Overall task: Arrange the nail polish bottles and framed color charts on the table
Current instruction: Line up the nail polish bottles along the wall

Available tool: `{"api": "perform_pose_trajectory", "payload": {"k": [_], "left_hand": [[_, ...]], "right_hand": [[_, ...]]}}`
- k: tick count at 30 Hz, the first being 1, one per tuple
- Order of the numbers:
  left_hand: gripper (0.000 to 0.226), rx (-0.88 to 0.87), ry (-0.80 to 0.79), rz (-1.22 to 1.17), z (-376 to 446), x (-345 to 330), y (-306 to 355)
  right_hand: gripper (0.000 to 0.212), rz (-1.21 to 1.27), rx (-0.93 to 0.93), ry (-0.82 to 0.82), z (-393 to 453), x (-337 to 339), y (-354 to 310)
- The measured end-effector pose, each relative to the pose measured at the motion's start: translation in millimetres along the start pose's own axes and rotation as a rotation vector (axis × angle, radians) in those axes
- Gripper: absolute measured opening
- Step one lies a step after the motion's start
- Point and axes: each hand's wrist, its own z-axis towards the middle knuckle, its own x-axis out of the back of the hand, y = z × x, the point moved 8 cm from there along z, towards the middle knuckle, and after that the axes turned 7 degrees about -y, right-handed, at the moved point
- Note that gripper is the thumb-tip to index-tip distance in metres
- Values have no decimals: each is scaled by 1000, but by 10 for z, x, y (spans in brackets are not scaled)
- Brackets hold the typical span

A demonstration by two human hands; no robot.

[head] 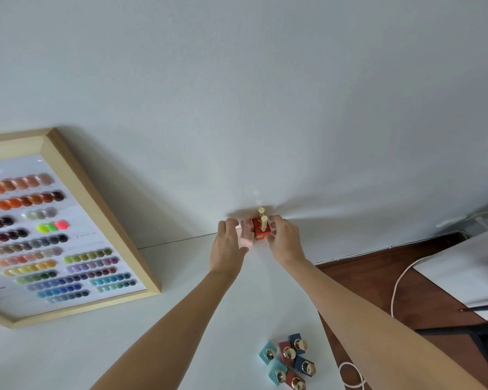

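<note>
**Both hands at the bottles by the wall**

The red nail polish bottles (261, 230) with gold caps stand at the far edge of the white surface (181, 319), close to the wall (237, 80). Just beside them on the left is a pink bottle (247, 237), a little blurred. The right hand (283, 240) is closed around the red bottles from the right side, and the left hand (228, 243) has its fingers on the pink bottle — how firm this grasp is I cannot tell, because of the blur.

Near the front edge of the surface stands a group of six bottles (289, 361): two light blue, two dark red, two dark blue, all touching or almost touching.

On the left, well apart from the hands, a framed color chart (57, 235) in a light wooden frame lies on the surface. To the right of the surface is a brown floor (378, 277) with a white cable (397, 285).
</note>
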Motion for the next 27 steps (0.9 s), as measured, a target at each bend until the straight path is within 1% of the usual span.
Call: {"api": "perform_pose_trajectory", "payload": {"k": [3, 5, 8, 13, 17, 19, 20, 21, 23, 25, 27], "left_hand": [[45, 170, -7, -107, 67, -90, -172], [36, 220, 5, -159, 129, -127, -202], [18, 245, 19, -195, 196, -169, -169], [22, 257, 34, -254, 217, -232, -183], [13, 285, -16, -264, 198, -212, -225], [39, 307, -36, -254, 131, -184, -244], [47, 308, -43, -251, 79, -163, -242], [46, 295, -43, -244, 26, -138, -233], [37, 264, -44, -230, -116, -84, -200], [44, 221, -63, -220, -284, -40, -160], [44, 147, -95, -215, -483, -5, -82]], "right_hand": [[24, 15, -43, -16, 48, -57, 42], [18, 9, -69, -23, 85, -82, 74], [15, 26, -92, -17, 123, -95, 118], [12, 75, -106, -19, 121, -121, 182], [10, 52, -100, -63, 82, -86, 163], [19, 36, -104, -68, 16, -18, 161], [15, 32, -114, -72, -34, 26, 167], [12, 29, -112, -72, -82, 66, 182], [28, 24, -125, -88, -207, 152, 215], [31, 41, -118, -100, -369, 239, 236], [29, 56, -105, -123, -554, 316, 251]]}}
